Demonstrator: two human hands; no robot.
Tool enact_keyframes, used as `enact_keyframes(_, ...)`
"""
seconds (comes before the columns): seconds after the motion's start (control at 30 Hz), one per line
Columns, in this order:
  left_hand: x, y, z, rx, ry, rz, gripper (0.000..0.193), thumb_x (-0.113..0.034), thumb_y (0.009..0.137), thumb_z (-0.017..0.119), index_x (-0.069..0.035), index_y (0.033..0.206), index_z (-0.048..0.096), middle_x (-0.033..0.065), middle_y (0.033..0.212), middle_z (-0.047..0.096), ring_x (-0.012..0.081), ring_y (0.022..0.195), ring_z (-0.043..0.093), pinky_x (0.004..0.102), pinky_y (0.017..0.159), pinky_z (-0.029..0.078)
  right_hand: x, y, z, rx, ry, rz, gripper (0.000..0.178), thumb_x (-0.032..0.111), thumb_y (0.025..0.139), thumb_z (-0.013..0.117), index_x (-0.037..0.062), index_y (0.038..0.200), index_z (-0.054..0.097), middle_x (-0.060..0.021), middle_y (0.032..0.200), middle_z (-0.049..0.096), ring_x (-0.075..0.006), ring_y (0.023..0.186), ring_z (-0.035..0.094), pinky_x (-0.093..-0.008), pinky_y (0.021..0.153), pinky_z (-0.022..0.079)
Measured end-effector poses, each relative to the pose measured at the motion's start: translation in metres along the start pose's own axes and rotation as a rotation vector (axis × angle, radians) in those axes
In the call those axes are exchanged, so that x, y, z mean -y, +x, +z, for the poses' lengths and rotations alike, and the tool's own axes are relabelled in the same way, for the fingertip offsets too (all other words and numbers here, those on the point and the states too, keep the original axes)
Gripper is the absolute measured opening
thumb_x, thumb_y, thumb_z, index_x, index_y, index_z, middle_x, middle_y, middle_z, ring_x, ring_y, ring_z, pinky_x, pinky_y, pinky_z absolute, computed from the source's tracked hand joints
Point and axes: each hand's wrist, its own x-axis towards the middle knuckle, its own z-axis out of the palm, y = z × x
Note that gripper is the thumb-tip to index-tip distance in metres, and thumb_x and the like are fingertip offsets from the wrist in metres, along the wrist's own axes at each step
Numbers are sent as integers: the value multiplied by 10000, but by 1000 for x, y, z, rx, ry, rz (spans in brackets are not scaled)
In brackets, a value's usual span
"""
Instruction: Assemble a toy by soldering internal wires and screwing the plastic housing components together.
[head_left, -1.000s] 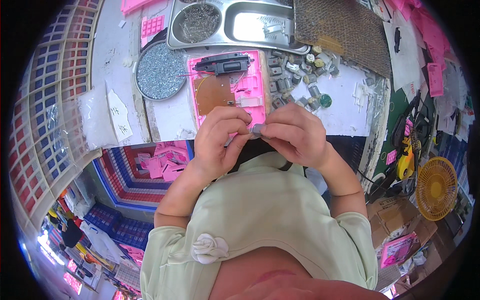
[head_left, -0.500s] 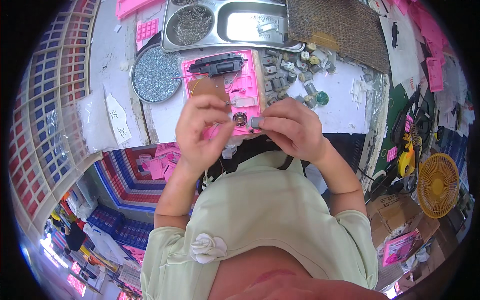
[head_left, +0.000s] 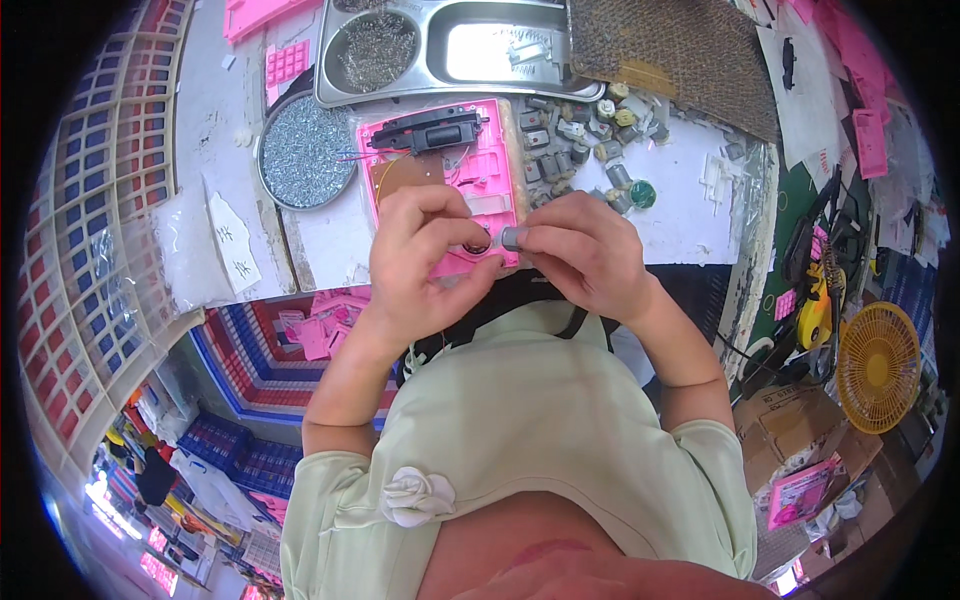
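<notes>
My right hand pinches a small silver-grey cylindrical motor between thumb and fingers, over the near right corner of a pink plastic housing. Close beside it is my left hand, its fingers bent and the thumb apart from the index finger. The left index fingertip comes up to the motor's pale left end; whether it touches is hard to tell. Inside the housing lie a long black part, a brown board with thin wires and a pale block. My left fingers partly cover a round black part.
Many loose motors are heaped right of the housing, near a green round piece. A round dish of screws stands on the left. Behind are a metal tray with springs and a brown woven mat.
My left hand has moved right and nearer, bringing its index finger to the motor. My right hand keeps its hold on the motor, almost unmoved.
</notes>
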Motion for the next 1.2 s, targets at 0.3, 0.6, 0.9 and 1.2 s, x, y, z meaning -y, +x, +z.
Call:
enact_keyframes(0.3, 4, -9, 4, -28, 37, 47, 268, -21, 689, 826, -72, 905, 676, 84, 989, 622, 258, 890, 601, 369, 793, 439, 1, 1, 2, 3, 10, -28, 420, 51, 727, 812, 97, 1120, 669, -75, 964, 677, -274, 778, 638, -363, 651, 533)
enact_keyframes(0.6, 9, -9, 0, 80, -24, 122, 254, -5, 716, 794, -46, 917, 644, 110, 1024, 613, 282, 886, 602, 378, 755, 482, 4, -1, 5, 11, 2, -114, 375, 38, 762, 775, 87, 1116, 663, -65, 950, 663, -257, 753, 639, -344, 613, 529)
enact_keyframes(0.9, 13, -16, 2, -27, -43, 112, 262, -17, 687, 837, -48, 887, 671, 111, 983, 625, 264, 850, 617, 361, 715, 500, 1, -4, 6, 14, -6, -118, 350, 39, 767, 758, 101, 1100, 667, -65, 955, 663, -256, 761, 646, -341, 615, 539)
enact_keyframes(1.2, 10, -14, -6, -52, -18, 79, 258, 15, 691, 825, -33, 888, 666, 130, 988, 622, 270, 882, 634, 349, 744, 524, 1, -3, 4, 4, -13, -105, 348, 43, 760, 761, 103, 1089, 663, -65, 942, 666, -256, 775, 652, -344, 625, 544)
